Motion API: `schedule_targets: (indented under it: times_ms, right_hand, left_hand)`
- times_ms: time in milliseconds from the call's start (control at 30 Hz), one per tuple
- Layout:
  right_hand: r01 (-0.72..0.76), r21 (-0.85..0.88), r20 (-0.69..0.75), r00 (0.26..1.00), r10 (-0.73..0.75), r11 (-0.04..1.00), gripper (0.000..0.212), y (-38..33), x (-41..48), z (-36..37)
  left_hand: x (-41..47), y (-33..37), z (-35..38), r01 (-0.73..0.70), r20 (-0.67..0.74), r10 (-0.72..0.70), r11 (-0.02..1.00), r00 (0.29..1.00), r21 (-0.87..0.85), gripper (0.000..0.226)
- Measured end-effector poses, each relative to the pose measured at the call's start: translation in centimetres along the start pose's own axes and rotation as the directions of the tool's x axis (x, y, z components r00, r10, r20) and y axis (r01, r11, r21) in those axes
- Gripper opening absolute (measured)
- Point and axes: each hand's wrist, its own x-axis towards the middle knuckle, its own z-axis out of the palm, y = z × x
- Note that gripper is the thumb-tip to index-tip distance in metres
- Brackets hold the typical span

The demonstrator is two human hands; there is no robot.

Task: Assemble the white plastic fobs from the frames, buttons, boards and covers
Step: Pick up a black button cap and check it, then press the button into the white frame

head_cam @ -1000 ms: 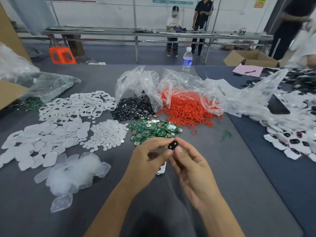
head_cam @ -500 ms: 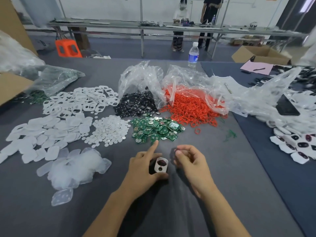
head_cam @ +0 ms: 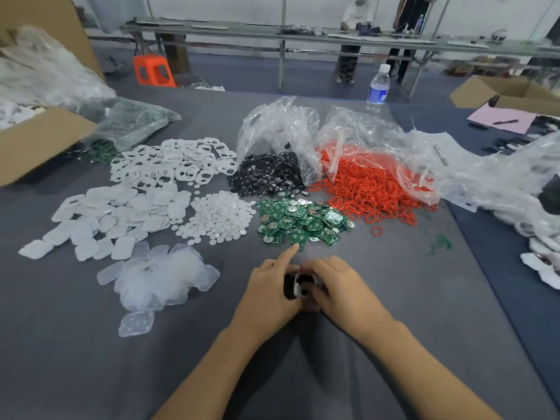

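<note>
Looking down on a grey desk [head_cam: 394, 313], two bare hands are held close together. The left hand [head_cam: 266, 289] grips a small white frame [head_cam: 298, 291] with a dark piece showing in its opening. Its fingers [head_cam: 289, 251] are curled round the frame, except the index finger, which points straight out. The right hand [head_cam: 342, 286] meets it from the other side, its fingers bent and pinching the same frame. The frame sits between the two hands, low at the desk; whether it touches the surface cannot be told.

Just beyond the fingers lies a pile of green boards [head_cam: 303, 219]. Further beyond, black buttons [head_cam: 266, 177] spill from a clear bag, with red rings [head_cam: 372, 189] beyond and to the right of the fingers. Left of the fingers lie translucent pads [head_cam: 163, 277]. Beyond those are small white discs [head_cam: 218, 218], white covers [head_cam: 115, 213] and a heap of empty frames [head_cam: 172, 162]. A water bottle [head_cam: 378, 89] stands at the desk's far edge.
</note>
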Motion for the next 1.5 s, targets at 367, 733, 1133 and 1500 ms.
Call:
schedule_targets:
  times_ms: [367, 733, 1133, 1500]
  right_hand:
    - [-0.013, 0.004, -0.051, 0.999, 0.014, 1.000, 0.020, 0.2, -0.8, 0.3]
    - [-0.016, 0.072, -0.068, 0.997, 0.020, 0.997, 0.021, 0.6, -2.5, 0.7]
    - [-0.196, 0.235, -0.230, 0.940, 0.250, 0.952, 0.013, -2.4, 3.2, 1.9]
    - [-0.244, -0.226, 0.037, 0.965, 0.258, 0.943, 0.014, -6.3, 15.4, 6.7]
  left_hand:
    - [0.0, -0.3, 0.3, -0.015, -0.012, 0.015, 0.999, 1.000, -0.030, 0.101]
    - [-0.3, -0.4, 0.5, -0.020, -0.039, 0.017, 0.997, 0.999, -0.073, 0.087]
    - [-0.1, 0.2, -1.1, 0.040, -0.056, -0.049, 0.988, 0.997, -0.147, 0.094]
    - [2.8, -2.9, -5.5, 0.369, -0.359, -0.386, 0.922, 0.850, -0.118, 0.031]
